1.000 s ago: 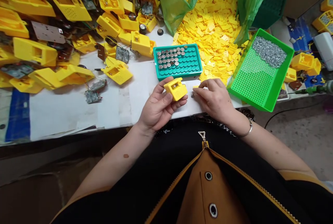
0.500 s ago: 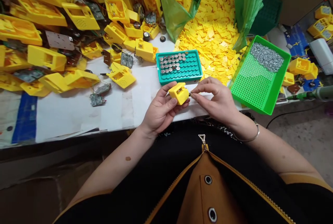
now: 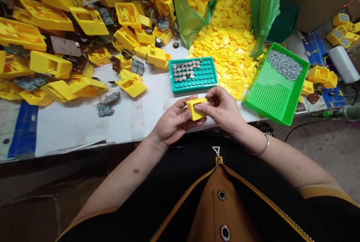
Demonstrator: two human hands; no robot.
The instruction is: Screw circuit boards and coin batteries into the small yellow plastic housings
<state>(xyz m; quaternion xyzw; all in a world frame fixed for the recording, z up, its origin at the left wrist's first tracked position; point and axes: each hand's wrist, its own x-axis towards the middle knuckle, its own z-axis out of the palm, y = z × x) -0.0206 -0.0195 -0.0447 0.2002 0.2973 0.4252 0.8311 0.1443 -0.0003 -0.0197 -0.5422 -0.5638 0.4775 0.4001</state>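
A small yellow plastic case (image 3: 195, 110) with a grid of small holes on one face is held up above the table's front edge. My left hand (image 3: 176, 121) is closed round its left side and underside, thumb on the front. From the right, my right hand (image 3: 224, 108) grips the same case, its thumb lying over the opening and its fingers behind the upper edge. Whatever lies under that thumb is hidden. Just beyond the hands is a teal tray (image 3: 194, 87) with round button cells (image 3: 180, 73) in several of its pockets.
Yellow housings (image 3: 50, 64) with wires and circuit boards are heaped at the left. A green plastic bag (image 3: 194, 9) spills small yellow pieces (image 3: 230, 36) behind the teal tray. Right of it, a green perforated basket (image 3: 270, 101) holds screws (image 3: 285, 66). A screwdriver (image 3: 334, 114) lies at the far right.
My right hand has moved left from beside the case onto it, its thumb now over the opening. The case has turned slightly and sits a little lower in my left hand.
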